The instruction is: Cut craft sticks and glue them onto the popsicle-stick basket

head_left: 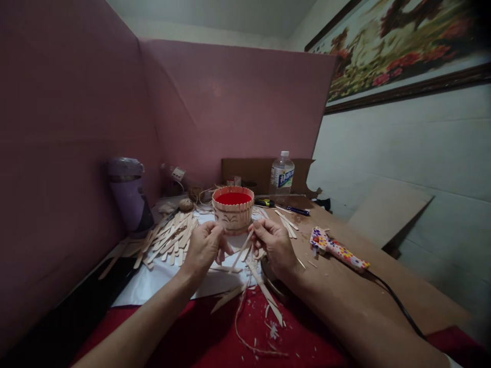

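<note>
My right hand point(274, 245) pinches a thin wooden stick point(241, 252) between thumb and fingers, its free end slanting down to the left. My left hand point(209, 243) is closed, thumb against the forefinger; anything in that pinch is too small to make out. Just beyond both hands stands a round basket point(232, 216) made of wooden craft sticks, with a red inside and a dark leaf-like pattern on its front. Split wooden pieces point(265, 292) and a strand of twine point(238, 327) lie below my hands. A roll of tape point(270, 278) is partly hidden under my right wrist.
Loose craft sticks point(172, 240) are heaped at left on white paper point(132, 291), near a purple tumbler point(132, 199). At right lies a flowered glue gun point(337, 249) with a black cord. Behind are a plastic bottle point(283, 176), a pen point(298, 210) and a twine ball point(186, 205).
</note>
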The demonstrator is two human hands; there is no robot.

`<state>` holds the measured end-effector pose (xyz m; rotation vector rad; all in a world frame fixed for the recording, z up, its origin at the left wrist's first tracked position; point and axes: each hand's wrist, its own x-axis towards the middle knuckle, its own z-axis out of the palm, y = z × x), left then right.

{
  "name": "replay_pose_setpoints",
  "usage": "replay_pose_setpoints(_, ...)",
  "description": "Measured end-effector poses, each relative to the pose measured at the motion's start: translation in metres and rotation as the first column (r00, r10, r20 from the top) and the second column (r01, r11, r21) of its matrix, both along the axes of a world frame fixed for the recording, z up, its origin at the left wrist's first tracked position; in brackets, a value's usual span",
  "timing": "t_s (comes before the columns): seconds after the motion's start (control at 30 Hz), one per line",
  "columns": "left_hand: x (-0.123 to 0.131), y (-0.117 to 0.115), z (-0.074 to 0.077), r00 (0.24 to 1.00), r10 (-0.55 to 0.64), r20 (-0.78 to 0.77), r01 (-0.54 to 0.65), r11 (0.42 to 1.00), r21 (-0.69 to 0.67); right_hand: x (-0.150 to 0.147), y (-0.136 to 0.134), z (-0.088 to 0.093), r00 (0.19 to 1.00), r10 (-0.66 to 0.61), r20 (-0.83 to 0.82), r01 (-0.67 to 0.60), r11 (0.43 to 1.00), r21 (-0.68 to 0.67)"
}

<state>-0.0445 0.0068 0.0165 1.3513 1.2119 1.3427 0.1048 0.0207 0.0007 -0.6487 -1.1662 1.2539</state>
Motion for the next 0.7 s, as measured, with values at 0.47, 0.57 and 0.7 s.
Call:
replay_pose_setpoints(0.47,0.007,-0.013,0.003,0.939,-0.3,-0.166,0.288,0.953,-0.094,-0.002,0.002,-0.005,0.987,0.053,0.15,-0.053,0.999,-0.001)
replay_pose_setpoints(0.57,0.004,-0.012,0.003,0.907,-0.38,-0.181,0.367,0.924,-0.105,-0.001,0.001,-0.004,0.981,0.05,0.189,-0.048,0.999,-0.015)
replay_pose_setpoints(0.7,0.003,-0.009,-0.001,0.914,-0.342,-0.218,0.321,0.939,-0.127,-0.002,0.001,-0.005,0.966,0.061,0.251,-0.047,0.997,-0.061)
